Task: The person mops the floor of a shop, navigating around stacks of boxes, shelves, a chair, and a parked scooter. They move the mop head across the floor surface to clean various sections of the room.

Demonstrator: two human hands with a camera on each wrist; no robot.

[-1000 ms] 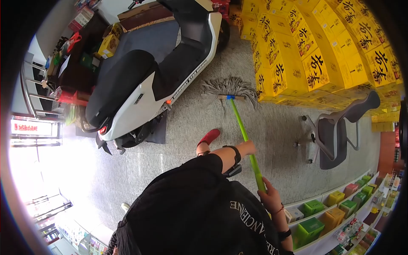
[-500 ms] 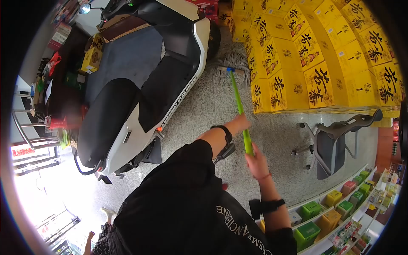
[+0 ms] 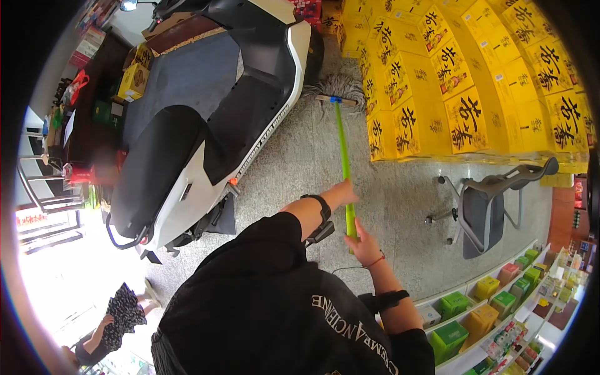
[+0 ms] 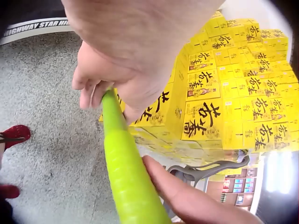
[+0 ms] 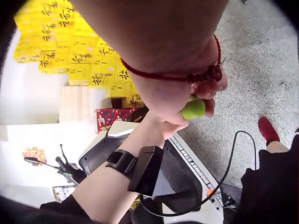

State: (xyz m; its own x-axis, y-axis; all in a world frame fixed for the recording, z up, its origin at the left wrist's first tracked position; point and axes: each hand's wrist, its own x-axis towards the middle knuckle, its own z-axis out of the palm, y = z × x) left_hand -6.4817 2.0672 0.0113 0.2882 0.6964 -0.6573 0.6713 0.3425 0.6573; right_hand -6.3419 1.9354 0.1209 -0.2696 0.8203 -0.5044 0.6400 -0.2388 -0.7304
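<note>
In the head view, a string mop (image 3: 340, 134) with a bright green pole slants away across the floor. Its grey strands (image 3: 342, 84) lie on the floor between the scooter and stacked yellow boxes. My left hand (image 3: 341, 192) grips the pole partway down, and in the left wrist view its fingers curl round the green tube. Nearer my body, my right hand (image 3: 364, 245), with a red cord bracelet, holds the thick upper end of the pole. The rounded green tip (image 5: 194, 109) sticks out of that hand in the right wrist view.
A white and black scooter (image 3: 206, 156) stands to the left. Yellow boxes (image 3: 450, 94) are stacked at the upper right. A grey swivel chair (image 3: 482, 219) and shelves with small boxes (image 3: 453, 304) are on the right. Another person (image 3: 122, 312) is at the lower left.
Over the second, the mop head shifted farther from my body, alongside the yellow boxes. In the last half second it moved slightly left, and both hands moved left with the pole.
</note>
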